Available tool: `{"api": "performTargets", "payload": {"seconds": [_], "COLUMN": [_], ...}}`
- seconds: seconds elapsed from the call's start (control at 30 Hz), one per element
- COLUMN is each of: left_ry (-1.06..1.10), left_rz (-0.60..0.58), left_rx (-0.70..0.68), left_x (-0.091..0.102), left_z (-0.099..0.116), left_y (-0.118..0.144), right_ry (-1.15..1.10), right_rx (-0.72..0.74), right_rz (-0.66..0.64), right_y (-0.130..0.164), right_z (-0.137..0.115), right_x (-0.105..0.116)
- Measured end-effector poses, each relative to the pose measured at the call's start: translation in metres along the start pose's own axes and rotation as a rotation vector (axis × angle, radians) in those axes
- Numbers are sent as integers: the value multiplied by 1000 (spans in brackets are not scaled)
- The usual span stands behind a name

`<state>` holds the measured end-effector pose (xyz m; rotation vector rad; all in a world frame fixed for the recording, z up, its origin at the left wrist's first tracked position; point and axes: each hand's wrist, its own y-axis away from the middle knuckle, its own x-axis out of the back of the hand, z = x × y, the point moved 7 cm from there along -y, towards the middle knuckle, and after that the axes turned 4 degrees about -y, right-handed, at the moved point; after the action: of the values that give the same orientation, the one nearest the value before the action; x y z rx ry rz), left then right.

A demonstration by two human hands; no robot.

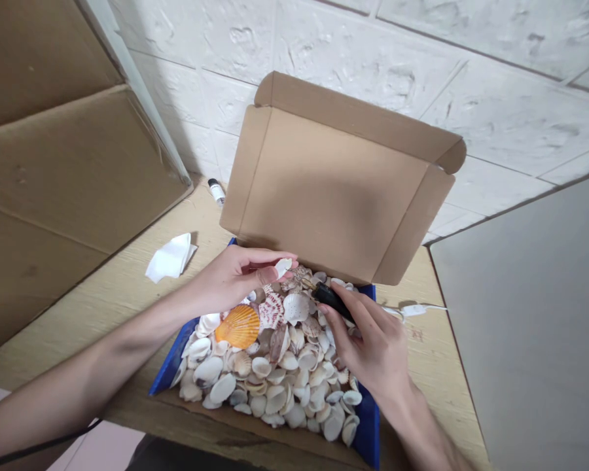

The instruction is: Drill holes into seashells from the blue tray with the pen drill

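My left hand (235,275) pinches a small white seashell (283,266) between thumb and fingers, held over the back of a blue box (169,366) piled with several seashells. My right hand (373,343) grips a black pen-like tool (331,297) whose metal tip points left at the held shell, a short gap from it. A white cord (415,309) runs from the tool to the right. A large orange scallop shell (239,325) lies on the pile just below my left hand.
The box's brown cardboard lid (334,190) stands open behind the shells. A small white bottle (216,191) and a crumpled white tissue (171,257) lie on the wooden table (118,288) at left. Cardboard sheets (63,183) lean at left, a grey panel (535,327) at right.
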<state>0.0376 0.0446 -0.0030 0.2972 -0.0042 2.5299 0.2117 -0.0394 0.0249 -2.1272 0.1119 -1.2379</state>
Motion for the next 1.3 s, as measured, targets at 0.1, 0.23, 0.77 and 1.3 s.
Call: {"api": "performTargets", "payload": {"seconds": [0.1, 0.23, 0.77, 1.3], "left_ry": [-30, -47, 32, 96], "left_rz": [-3, -20, -142, -128], "left_rx": [-8, -25, 25, 115], "left_x": [0, -1, -9, -11], "left_z": [1, 3, -4, -12], "left_y": [0, 0, 2, 2], "right_ry": [4, 12, 38, 58], "right_rx": [-3, -2, 71, 76], "right_rz": [2, 5, 76, 6], "right_y": [0, 0, -4, 0], "right_z": [0, 0, -4, -4], "right_x": [0, 0, 9, 1]}}
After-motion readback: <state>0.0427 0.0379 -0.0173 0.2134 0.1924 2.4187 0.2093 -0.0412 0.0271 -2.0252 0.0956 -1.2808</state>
